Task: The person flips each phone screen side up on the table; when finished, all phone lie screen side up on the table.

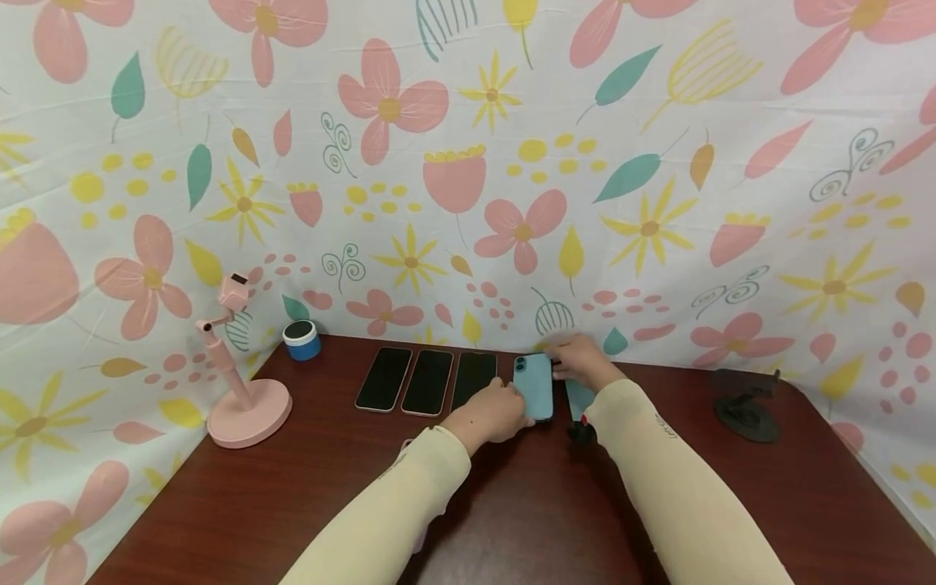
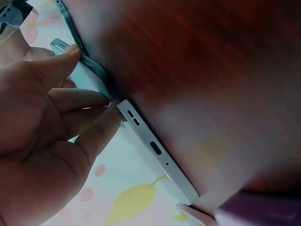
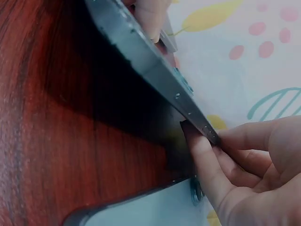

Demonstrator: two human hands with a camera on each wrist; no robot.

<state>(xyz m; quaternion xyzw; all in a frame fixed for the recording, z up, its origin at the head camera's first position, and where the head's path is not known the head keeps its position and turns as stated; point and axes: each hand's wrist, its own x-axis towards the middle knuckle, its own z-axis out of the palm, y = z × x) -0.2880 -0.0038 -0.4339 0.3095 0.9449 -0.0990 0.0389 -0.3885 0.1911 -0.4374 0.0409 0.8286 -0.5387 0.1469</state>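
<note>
A light-blue phone (image 1: pixel 534 390), camera side showing, is held between both hands at the back of the table; the right wrist view shows it tilted, one long edge lifted. My left hand (image 1: pixel 493 413) grips its lower left corner, the thumb (image 2: pixel 66 56) on its edge. At the upper right corner, the fingers and thumb of my right hand (image 1: pixel 581 363) pinch the phone. Partly under the right hand lies another light-blue phone (image 1: pixel 578 398), also back up. To the left, a dark-screened phone (image 1: pixel 471 375) is partly covered by the left hand; its pale edge (image 2: pixel 155 146) is close to the fingertips.
Two more dark-screened phones (image 1: pixel 383 379) (image 1: pixel 427 382) continue the row leftward. Further left are a blue-and-white jar (image 1: pixel 301 341) and a pink stand (image 1: pixel 249 413). A black stand (image 1: pixel 747 416) is at the right. A flowered cloth (image 1: pixel 468 179) hangs behind the table.
</note>
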